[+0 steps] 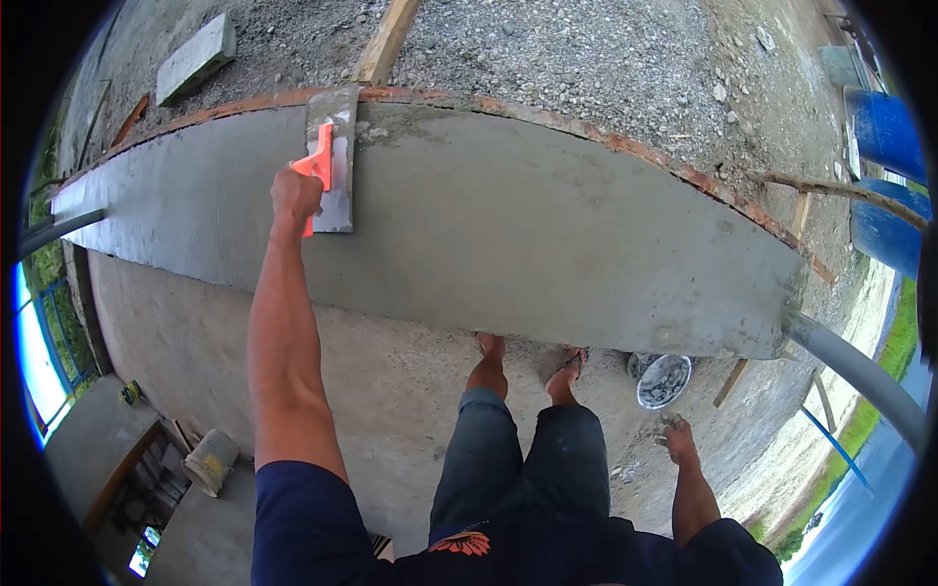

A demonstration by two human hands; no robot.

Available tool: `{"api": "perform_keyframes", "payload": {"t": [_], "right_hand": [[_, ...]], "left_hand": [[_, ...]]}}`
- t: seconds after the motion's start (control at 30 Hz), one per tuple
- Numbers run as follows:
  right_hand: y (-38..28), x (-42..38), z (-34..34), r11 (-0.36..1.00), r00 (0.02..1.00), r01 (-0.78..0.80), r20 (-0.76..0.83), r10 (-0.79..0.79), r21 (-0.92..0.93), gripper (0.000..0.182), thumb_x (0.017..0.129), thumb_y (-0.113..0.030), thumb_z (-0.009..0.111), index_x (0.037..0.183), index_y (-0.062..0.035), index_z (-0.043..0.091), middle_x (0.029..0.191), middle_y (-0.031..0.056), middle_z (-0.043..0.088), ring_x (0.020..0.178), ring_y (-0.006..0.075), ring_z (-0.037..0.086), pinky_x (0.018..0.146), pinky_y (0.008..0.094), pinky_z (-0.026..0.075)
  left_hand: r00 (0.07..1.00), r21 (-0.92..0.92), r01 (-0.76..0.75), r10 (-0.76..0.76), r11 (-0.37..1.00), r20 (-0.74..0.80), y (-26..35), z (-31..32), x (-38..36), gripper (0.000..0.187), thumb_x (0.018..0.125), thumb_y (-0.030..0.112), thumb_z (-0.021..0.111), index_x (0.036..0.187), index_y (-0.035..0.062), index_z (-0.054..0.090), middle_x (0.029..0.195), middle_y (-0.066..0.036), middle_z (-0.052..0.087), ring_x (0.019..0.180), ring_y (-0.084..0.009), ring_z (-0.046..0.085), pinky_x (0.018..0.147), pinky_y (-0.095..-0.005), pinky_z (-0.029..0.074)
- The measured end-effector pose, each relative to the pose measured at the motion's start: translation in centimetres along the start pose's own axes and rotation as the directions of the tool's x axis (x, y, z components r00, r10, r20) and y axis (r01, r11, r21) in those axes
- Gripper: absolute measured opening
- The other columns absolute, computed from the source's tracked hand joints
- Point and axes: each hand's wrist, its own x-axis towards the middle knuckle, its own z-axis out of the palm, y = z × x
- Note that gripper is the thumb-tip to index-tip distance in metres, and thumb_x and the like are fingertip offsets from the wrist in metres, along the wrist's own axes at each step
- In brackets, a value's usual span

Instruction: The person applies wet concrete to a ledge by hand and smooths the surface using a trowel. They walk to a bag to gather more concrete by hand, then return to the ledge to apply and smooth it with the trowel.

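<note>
My left hand [296,195] is closed around the orange handle of a finishing trowel [342,186]. The trowel's wide metal blade lies on the smooth grey wet cement surface [508,215], its far end reaching the brick-coloured edge strip. Down at my right side hangs my right hand [678,439], its fingers smeared with grey cement and loosely apart, with nothing visible in them. Near that hand, a cement-stained bucket [664,381] stands on the ground by my feet.
Beyond the cement are gravel [557,59], a concrete block [196,59] and a wooden plank [388,44]. Grey pipes [860,376] stick out at both ends. Blue drums [884,132] stand at the far right. A whitish bucket [210,461] sits behind at lower left.
</note>
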Motion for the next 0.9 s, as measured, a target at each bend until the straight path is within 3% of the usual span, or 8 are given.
{"api": "perform_keyframes", "payload": {"t": [0.03,0.17,0.3,0.43,0.57,0.6,0.77,0.9], "right_hand": [[-0.3,-0.3,0.2,1.0,1.0,0.019,-0.005,-0.019,0.013,0.03,0.078,-0.011,0.06,0.108,-0.0078,0.057,0.096,0.0029,0.063,0.081,0.0137,0.061,0.069,0.0295,0.05],[-0.7,1.5,2.1,0.999,0.999,0.042,0.0,-0.042,0.014,0.029,0.078,-0.002,0.057,0.106,-0.0049,0.06,0.091,0.0029,0.065,0.078,0.0129,0.061,0.067,0.0252,0.049],[-3.0,0.7,3.6,0.996,0.995,0.089,0.033,-0.09,0.024,0.032,0.077,-0.001,0.059,0.109,-0.0036,0.06,0.093,0.003,0.065,0.077,0.0125,0.061,0.066,0.0248,0.049],[-1.2,1.4,0.5,0.994,0.997,0.08,0.015,-0.081,0.07,0.033,0.077,-0.005,0.062,0.11,-0.0049,0.059,0.098,0.003,0.064,0.077,0.0129,0.06,0.065,0.0265,0.049],[1.3,3.0,-0.1,0.999,1.0,-0.001,0.008,0.001,0.038,0.033,0.077,-0.006,0.063,0.11,-0.0059,0.058,0.1,0.0034,0.063,0.08,0.0134,0.06,0.065,0.0289,0.05],[1.8,3.2,0.0,1.0,1.0,-0.018,0.008,0.018,0.013,0.033,0.077,-0.007,0.063,0.11,-0.0061,0.058,0.1,0.0035,0.063,0.082,0.0136,0.06,0.065,0.0295,0.05],[1.2,4.9,1.4,0.999,0.994,0.023,0.108,-0.018,-0.04,0.031,0.078,-0.006,0.06,0.109,-0.0069,0.059,0.101,0.0024,0.064,0.085,0.0155,0.061,0.069,0.0315,0.051],[0.0,4.8,-1.0,0.996,0.992,0.08,0.093,-0.084,0.046,0.029,0.078,-0.006,0.058,0.107,-0.0079,0.059,0.096,0.0016,0.064,0.082,0.0139,0.061,0.07,0.0322,0.051]], "left_hand": [[0.998,0.021,-0.033,0.032,0.999,0.048,3.4,0.8,-2.1,0.024,0.075,0.007,0.05,0.089,-0.0097,0.06,0.073,-0.025,0.065,0.065,-0.038,0.067,0.062,-0.0416,0.054],[0.961,0.1,-0.249,0.233,0.963,0.151,9.6,6.6,-5.7,0.031,0.078,0.022,0.06,0.094,-0.0055,0.062,0.098,-0.03,0.062,0.098,-0.0451,0.059,0.084,-0.0471,0.049],[0.928,0.176,-0.331,0.286,0.927,0.239,10.4,6.2,-9.6,0.028,0.08,0.021,0.06,0.097,-0.0008,0.06,0.101,-0.027,0.063,0.1,-0.044,0.058,0.086,-0.0473,0.047],[0.977,0.119,-0.204,0.21,0.972,-0.036,4.4,0.8,-5.1,0.023,0.078,0.012,0.055,0.097,-0.0016,0.057,0.092,-0.026,0.065,0.091,-0.0406,0.063,0.076,-0.0473,0.051],[0.98,-0.001,-0.073,0.072,0.997,0.186,5.4,2.0,-3.5,0.025,0.079,0.015,0.055,0.092,-0.0067,0.058,0.083,-0.029,0.064,0.086,-0.0408,0.064,0.072,-0.0453,0.052],[0.954,0.154,-0.271,0.244,0.95,0.176,4.4,6.1,-2.1,0.028,0.08,0.017,0.055,0.095,-0.0061,0.059,0.085,-0.029,0.064,0.088,-0.0421,0.064,0.074,-0.0455,0.053],[0.846,0.16,-0.452,0.365,0.878,0.388,14.7,12.3,-13.1,0.029,0.078,0.009,0.049,0.104,-0.0003,0.058,0.104,-0.028,0.062,0.102,-0.0451,0.057,0.089,-0.0479,0.046],[0.953,0.028,-0.297,0.295,0.954,0.066,10.0,8.1,-11.5,0.027,0.075,0.008,0.052,0.1,-0.0012,0.061,0.092,-0.029,0.063,0.093,-0.0451,0.06,0.08,-0.0462,0.049]]}}
